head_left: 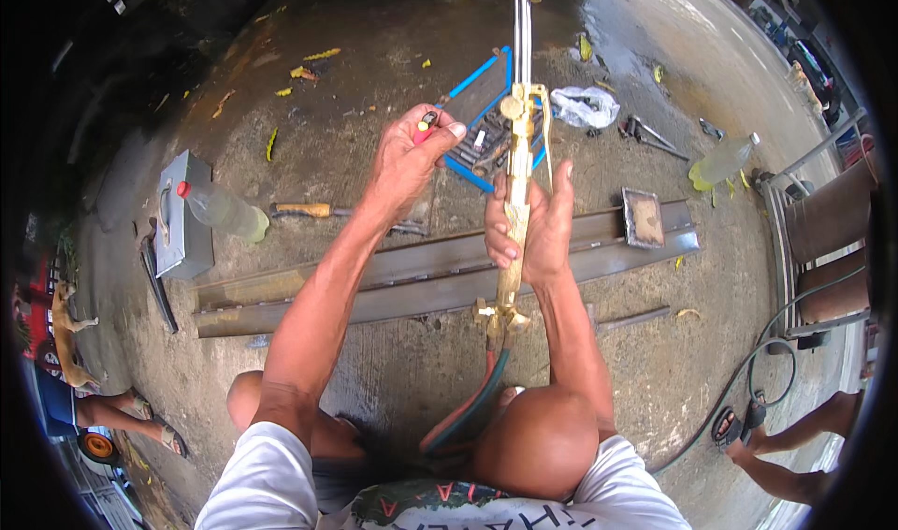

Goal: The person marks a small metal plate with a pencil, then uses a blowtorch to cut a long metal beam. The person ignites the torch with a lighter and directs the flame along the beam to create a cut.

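Note:
My right hand is wrapped around the handle of a brass cutting torch, thumb stretched up beside the lever. The torch stands lengthwise in front of me, its copper tip pointing left at the top. No flame shows. Red and green hoses run from its lower end down between my knees. Left of the torch, my left hand grips a pink lighter with a dark metal top. Beneath both forearms lie long steel channels, and a small square metal plate rests at their right end.
Ahead sits a blue-edged tray of tools, beside a plastic bag and pliers. Leftward are a grey metal box, a bottle and a hammer. Another bottle stands right. Two people's legs appear at the sides.

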Motion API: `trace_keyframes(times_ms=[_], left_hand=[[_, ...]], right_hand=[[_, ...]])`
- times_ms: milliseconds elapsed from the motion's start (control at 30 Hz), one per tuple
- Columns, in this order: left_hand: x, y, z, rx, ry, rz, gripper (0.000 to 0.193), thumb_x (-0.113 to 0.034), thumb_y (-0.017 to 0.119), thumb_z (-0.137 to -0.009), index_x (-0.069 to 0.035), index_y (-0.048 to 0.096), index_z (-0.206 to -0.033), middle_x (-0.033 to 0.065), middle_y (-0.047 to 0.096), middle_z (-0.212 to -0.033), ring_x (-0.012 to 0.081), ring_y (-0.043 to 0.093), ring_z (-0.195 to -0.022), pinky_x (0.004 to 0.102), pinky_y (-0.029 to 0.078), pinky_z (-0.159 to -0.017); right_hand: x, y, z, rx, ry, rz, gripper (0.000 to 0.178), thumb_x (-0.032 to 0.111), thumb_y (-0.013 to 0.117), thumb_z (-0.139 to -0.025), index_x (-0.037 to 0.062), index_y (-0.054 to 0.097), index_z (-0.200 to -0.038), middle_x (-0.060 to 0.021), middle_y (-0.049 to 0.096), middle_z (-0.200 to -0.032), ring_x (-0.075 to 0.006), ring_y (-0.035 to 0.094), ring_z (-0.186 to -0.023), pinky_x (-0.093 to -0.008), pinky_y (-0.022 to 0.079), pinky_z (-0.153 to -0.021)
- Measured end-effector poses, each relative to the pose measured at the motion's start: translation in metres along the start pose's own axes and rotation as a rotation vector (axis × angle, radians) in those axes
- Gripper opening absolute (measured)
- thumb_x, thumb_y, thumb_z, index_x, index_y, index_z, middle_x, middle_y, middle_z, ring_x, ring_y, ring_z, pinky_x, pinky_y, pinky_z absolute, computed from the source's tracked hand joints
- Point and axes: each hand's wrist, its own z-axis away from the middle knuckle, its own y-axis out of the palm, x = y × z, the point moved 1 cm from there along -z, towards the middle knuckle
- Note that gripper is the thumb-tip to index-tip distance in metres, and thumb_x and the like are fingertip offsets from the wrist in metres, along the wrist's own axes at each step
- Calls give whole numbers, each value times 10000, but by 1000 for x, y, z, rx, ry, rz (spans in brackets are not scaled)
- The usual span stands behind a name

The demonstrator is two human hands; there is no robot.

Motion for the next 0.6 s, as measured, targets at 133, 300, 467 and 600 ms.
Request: trace_keyframes(times_ms=[133, 300, 467, 600], left_hand=[[-3, 9, 76, 342, -282, -104, 503, -535, 574, -990, -42, 673, -968, 17, 600, -744, 110, 513, -701, 307, 425, -642], [-9, 23, 120, 462, -209, -433, 471, -459, 514, -1032, -15, 672, -1005, 79, 629, -719, 172, 570, -699, 374, 453, -664], [2, 37, 143, 399, -250, -322, 405, -364, 541, -1033, 12, 654, -935, 76, 597, -681, 162, 506, -641, 376, 443, -633], [16, 46, 150, 388, -332, -210, 423, -363, 532, -1046, 17, 646, -898, 45, 565, -651, 145, 490, -620, 356, 432, -604]], right_hand=[[1, 3, -4, 20, -48, -24, 826, 836, 160, -919, 86, 504, -949, -22, 429, -618, -84, 364, -365, -242, 351, -313], [2, -10, -5, 6, -83, -28, 826, 864, 175, -895, 105, 496, -943, -28, 447, -636, -96, 388, -381, -255, 365, -345], [2, -8, -5, -1, -106, -7, 820, 858, 169, -901, 110, 504, -938, -34, 463, -645, -100, 403, -390, -258, 381, -349], [3, -6, 2, -8, -110, 8, 815, 841, 177, -915, 92, 499, -933, -37, 467, -641, -107, 403, -379, -256, 381, -331]])
